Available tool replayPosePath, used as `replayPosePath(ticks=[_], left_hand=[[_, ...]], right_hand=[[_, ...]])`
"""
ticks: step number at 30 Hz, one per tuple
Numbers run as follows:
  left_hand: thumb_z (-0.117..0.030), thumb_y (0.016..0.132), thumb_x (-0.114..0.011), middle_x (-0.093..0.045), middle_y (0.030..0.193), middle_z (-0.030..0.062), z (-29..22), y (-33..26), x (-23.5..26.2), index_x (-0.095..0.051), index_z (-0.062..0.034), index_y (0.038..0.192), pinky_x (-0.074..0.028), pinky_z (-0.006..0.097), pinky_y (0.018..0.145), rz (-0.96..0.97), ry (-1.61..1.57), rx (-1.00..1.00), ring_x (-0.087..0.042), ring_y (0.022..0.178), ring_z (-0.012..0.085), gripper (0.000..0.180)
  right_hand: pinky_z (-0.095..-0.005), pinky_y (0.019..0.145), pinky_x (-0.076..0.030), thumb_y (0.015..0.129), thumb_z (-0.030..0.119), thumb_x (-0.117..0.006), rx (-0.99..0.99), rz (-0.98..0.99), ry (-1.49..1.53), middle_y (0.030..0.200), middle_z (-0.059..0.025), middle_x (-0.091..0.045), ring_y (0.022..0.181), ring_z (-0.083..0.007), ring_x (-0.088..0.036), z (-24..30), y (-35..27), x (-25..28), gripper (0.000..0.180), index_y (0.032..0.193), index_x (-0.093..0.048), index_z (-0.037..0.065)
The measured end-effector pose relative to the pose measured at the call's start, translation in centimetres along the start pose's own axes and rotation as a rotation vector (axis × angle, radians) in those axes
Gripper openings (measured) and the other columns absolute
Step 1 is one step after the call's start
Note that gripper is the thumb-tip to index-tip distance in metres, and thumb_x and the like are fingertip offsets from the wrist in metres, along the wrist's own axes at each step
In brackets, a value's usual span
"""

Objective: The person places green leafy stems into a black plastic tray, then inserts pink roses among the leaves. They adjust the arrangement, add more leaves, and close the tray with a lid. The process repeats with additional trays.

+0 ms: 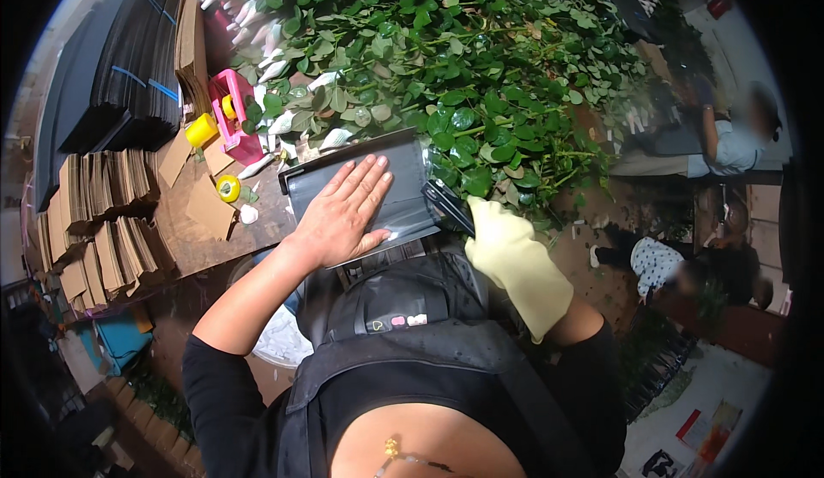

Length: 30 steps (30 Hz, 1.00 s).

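My bare left hand [352,208] lies flat, fingers stretched out, on a dark grey tray-like board [309,188] with a raised back edge. Clear film shows along the board's right part. In a pale yellow glove, my right hand [506,242] grips what looks like a black stapler [448,205] at the board's right edge. The glove hides part of the tool. Leafy green stems [481,126] are heaped directly behind the board and reach its right corner.
Folded brown cardboard pieces [107,220] and strapped dark grey sheets [129,66] stand at left. Near them are a pink tape dispenser [236,117] and yellow tape rolls [202,130]. White-sleeved flower heads [249,27] lie at the back. Other people [730,143] are at right.
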<state>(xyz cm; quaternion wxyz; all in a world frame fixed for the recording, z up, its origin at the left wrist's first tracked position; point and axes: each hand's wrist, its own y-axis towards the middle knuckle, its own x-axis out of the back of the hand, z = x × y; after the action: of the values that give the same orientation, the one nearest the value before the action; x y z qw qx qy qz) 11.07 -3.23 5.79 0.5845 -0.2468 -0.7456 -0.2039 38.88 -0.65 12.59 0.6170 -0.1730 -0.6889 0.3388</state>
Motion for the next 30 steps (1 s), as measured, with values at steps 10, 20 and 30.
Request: replayPosePath(ticks=[10, 20, 30], left_hand=[[-0.054, 0.099, -0.051, -0.03, 0.165, 0.0229, 0.2, 0.0, -0.4, -0.035, 0.0037, 0.156, -0.012, 0.052, 0.129, -0.049, -0.01, -0.015, -0.021, 0.157, 0.0362, 0.083], [-0.018, 0.093, -0.071, -0.05, 0.155, 0.0185, -2.2, -3.1, 0.1, -0.046, -0.0056, 0.152, -0.03, 0.049, 0.123, -0.323, -0.756, 0.252, -0.042, 0.148, 0.0305, 0.065], [0.0, 0.086, -0.066, -0.054, 0.128, 0.0125, -5.2, -8.3, -0.7, -0.027, -0.007, 0.158, -0.051, 0.032, 0.085, -0.928, -1.339, 0.855, -0.057, 0.094, 0.0153, 0.082]], right_hand=[[-0.0455, 0.107, -0.047, 0.098, 0.03, -0.06, 0.146, -0.156, 0.357, 0.142, -0.0224, -0.056, 0.125, -0.0402, -0.059, -0.4, -0.1, -2.6, 0.064, 0.155, -0.036, 0.011], [-0.0442, 0.105, -0.049, 0.099, 0.037, -0.063, 0.052, -0.146, 0.296, 0.136, -0.0186, -0.062, 0.122, -0.0359, -0.063, -0.7, -1.7, 3.2, 0.056, 0.149, -0.049, 0.016], [-0.0412, 0.116, -0.043, 0.099, 0.011, -0.057, 0.877, -0.437, 0.714, 0.146, -0.0256, -0.055, 0.133, -0.04, -0.056, 10.3, 1.9, 1.9, 0.048, 0.146, -0.051, -0.002]])
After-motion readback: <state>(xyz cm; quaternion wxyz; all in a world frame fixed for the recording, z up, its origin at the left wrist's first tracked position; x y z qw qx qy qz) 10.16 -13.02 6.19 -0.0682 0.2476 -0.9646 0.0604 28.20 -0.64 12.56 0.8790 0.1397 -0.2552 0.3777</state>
